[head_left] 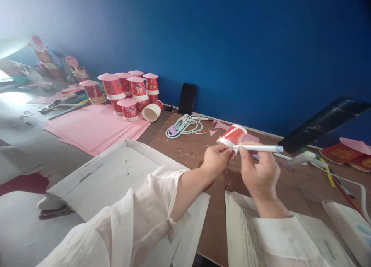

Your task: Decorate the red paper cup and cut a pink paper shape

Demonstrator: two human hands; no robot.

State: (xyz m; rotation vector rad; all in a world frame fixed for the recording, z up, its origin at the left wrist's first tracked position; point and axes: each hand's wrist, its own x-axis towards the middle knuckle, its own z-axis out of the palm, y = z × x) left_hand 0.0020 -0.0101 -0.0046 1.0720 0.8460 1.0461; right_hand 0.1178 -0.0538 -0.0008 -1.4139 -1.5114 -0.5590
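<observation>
My right hand [261,174] grips a white pen [261,148], its tip pointing left toward my other hand's fingertips. A small pale piece of paper [235,149] is pinched in my left hand [218,159], right at the pen's tip. Just behind the left fingers a red paper cup [234,134] with white rims leans on its side; whether the fingers touch it I cannot tell. Pink paper scraps [222,125] lie beside and behind this cup.
Stacked red cups with pink paper tops [138,88] stand back left, near pink sheets [87,126]. A coiled light-blue cable [185,126] and a phone [188,99] are by the blue wall. A black case [319,124] leans at right. Printed papers [240,228] lie in front.
</observation>
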